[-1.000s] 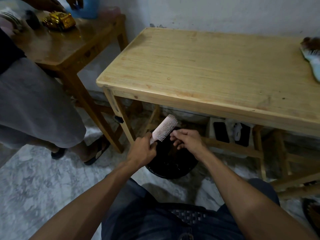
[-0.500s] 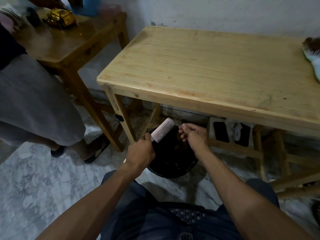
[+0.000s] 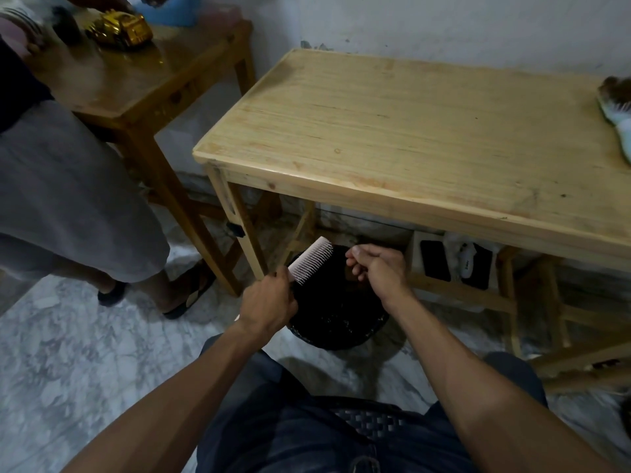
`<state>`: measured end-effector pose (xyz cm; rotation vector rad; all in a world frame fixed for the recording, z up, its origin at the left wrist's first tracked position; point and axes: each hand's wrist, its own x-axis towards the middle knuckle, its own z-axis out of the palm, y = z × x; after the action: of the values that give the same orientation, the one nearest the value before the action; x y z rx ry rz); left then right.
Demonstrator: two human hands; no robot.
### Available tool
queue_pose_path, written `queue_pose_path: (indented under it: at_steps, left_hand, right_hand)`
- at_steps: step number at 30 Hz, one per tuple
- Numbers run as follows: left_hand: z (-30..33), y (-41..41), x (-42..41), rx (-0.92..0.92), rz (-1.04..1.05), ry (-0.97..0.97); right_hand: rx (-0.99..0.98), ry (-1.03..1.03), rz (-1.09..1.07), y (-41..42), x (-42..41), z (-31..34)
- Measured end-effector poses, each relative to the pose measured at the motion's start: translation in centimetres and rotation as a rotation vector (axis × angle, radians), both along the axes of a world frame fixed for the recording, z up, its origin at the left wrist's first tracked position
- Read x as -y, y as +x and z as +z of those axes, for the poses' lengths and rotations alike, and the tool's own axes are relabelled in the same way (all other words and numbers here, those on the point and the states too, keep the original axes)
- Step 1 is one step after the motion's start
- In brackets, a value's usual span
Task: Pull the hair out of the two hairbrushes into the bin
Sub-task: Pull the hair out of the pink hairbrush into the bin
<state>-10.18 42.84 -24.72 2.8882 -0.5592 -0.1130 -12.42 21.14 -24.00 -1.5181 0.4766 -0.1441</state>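
Observation:
My left hand (image 3: 268, 302) grips the handle of a pink hairbrush (image 3: 311, 260), its bristles turned to the right, above the left rim of a black bin (image 3: 338, 331) on the floor. My right hand (image 3: 377, 268) hovers over the bin just right of the brush, fingers pinched together; any hair in them is too fine to see. A second hairbrush (image 3: 616, 109), light blue with dark hair in it, lies at the right edge of the light wooden table (image 3: 392, 131).
The bin stands under the table's front edge, beside its left leg (image 3: 244, 230). A person in grey shorts (image 3: 65, 199) stands at the left by a darker table (image 3: 136, 80) with a gold toy car (image 3: 119, 29). Phones (image 3: 435, 259) lie on the lower shelf.
My right hand has pulled away from the brush's bristles to the right, over the bin. The brush has tilted slightly and risen a little with my left hand.

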Motion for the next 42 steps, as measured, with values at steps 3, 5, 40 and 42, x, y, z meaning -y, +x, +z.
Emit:
queue_pose_path:
  at_steps: [3, 5, 40, 42]
  left_hand:
    - [0.0, 0.2, -0.3, 0.058, -0.087, -0.031]
    - [-0.4, 0.2, -0.6, 0.128, -0.193, 0.023]
    - [1.7, 1.6, -0.2, 0.266, -0.114, -0.042]
    - [1.7, 1.4, 0.0, 0.277, -0.145, -0.059]
  right_hand:
    - [-0.045, 0.012, -0.075, 0.4, 0.3, -0.3]
    - [-0.057, 0.081, -0.172, 0.6, 1.0, -0.1]
    - [-0.302, -0.234, 0.253, 1.8, 1.1, -0.3]
    - [-0.236, -0.104, 0.370, 1.5, 0.9, -0.2]
